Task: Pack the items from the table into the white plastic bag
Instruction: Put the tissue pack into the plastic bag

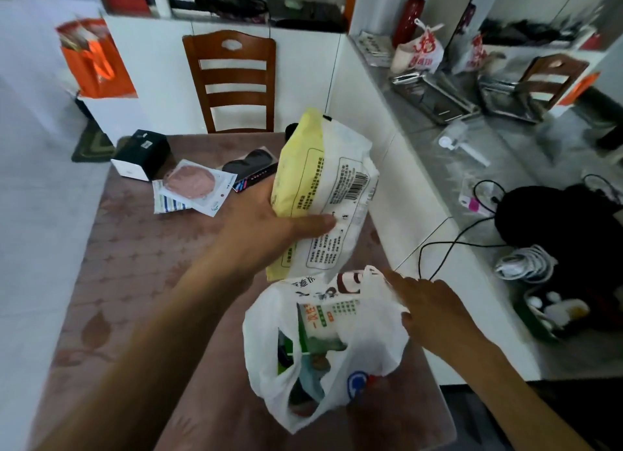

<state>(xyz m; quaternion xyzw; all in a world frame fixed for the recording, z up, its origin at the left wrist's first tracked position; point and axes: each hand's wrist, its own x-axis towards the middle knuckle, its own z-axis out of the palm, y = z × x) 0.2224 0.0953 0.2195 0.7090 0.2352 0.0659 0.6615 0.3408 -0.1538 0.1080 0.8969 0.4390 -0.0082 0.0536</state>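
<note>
My left hand [269,224] grips a yellow and white soft packet [323,187] and holds it in the air just above the white plastic bag [371,349]. My right hand [428,309] holds the bag's right edge, keeping its mouth open. Inside the bag lie a green and white box [320,322] and other items. On the pinkish table [135,265] farther back lie a pink round pad in a clear packet [192,184], a striped packet [167,204], a dark packet [249,169] and a black and white box [141,158].
A wooden chair [232,79] stands at the table's far end. An orange bag [94,59] hangs at the left. A grey counter [472,153] on the right carries metal trays, cables, a black bag and a red and white plastic bag.
</note>
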